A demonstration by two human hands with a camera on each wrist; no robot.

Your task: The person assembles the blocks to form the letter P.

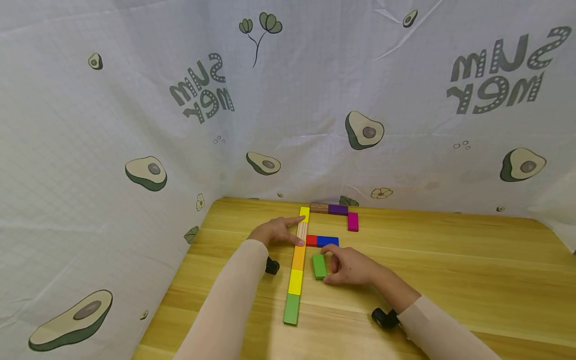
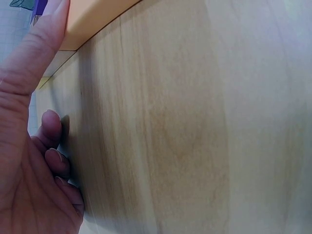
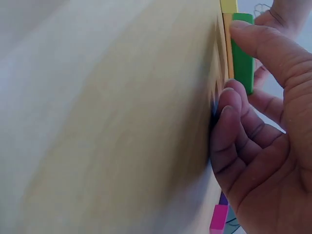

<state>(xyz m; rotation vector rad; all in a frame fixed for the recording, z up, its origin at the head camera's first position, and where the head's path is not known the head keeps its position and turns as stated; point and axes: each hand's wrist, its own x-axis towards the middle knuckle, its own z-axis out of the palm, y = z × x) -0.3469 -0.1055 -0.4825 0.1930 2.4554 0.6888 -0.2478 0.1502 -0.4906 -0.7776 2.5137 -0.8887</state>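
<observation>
My right hand (image 1: 355,266) pinches a bright green wooden block (image 1: 319,266) between thumb and fingers, just right of a column of blocks. In the right wrist view, the thumb lies on one end of this green block (image 3: 243,58). My left hand (image 1: 277,232) touches the column from the left, its index finger on the top yellow block (image 1: 305,212) and its thumb near where the striped pale block (image 1: 302,230) meets the orange block (image 1: 298,259). Below follow another yellow block (image 1: 295,281) and a duller green block (image 1: 291,308). A red block (image 1: 311,241) and a blue block (image 1: 328,241) branch rightward.
From the column's top, a brown block (image 1: 319,208) and a purple block (image 1: 338,209) run right to a magenta block (image 1: 353,222). They lie near the wooden table's (image 1: 450,270) back edge, against a printed white cloth (image 1: 306,100).
</observation>
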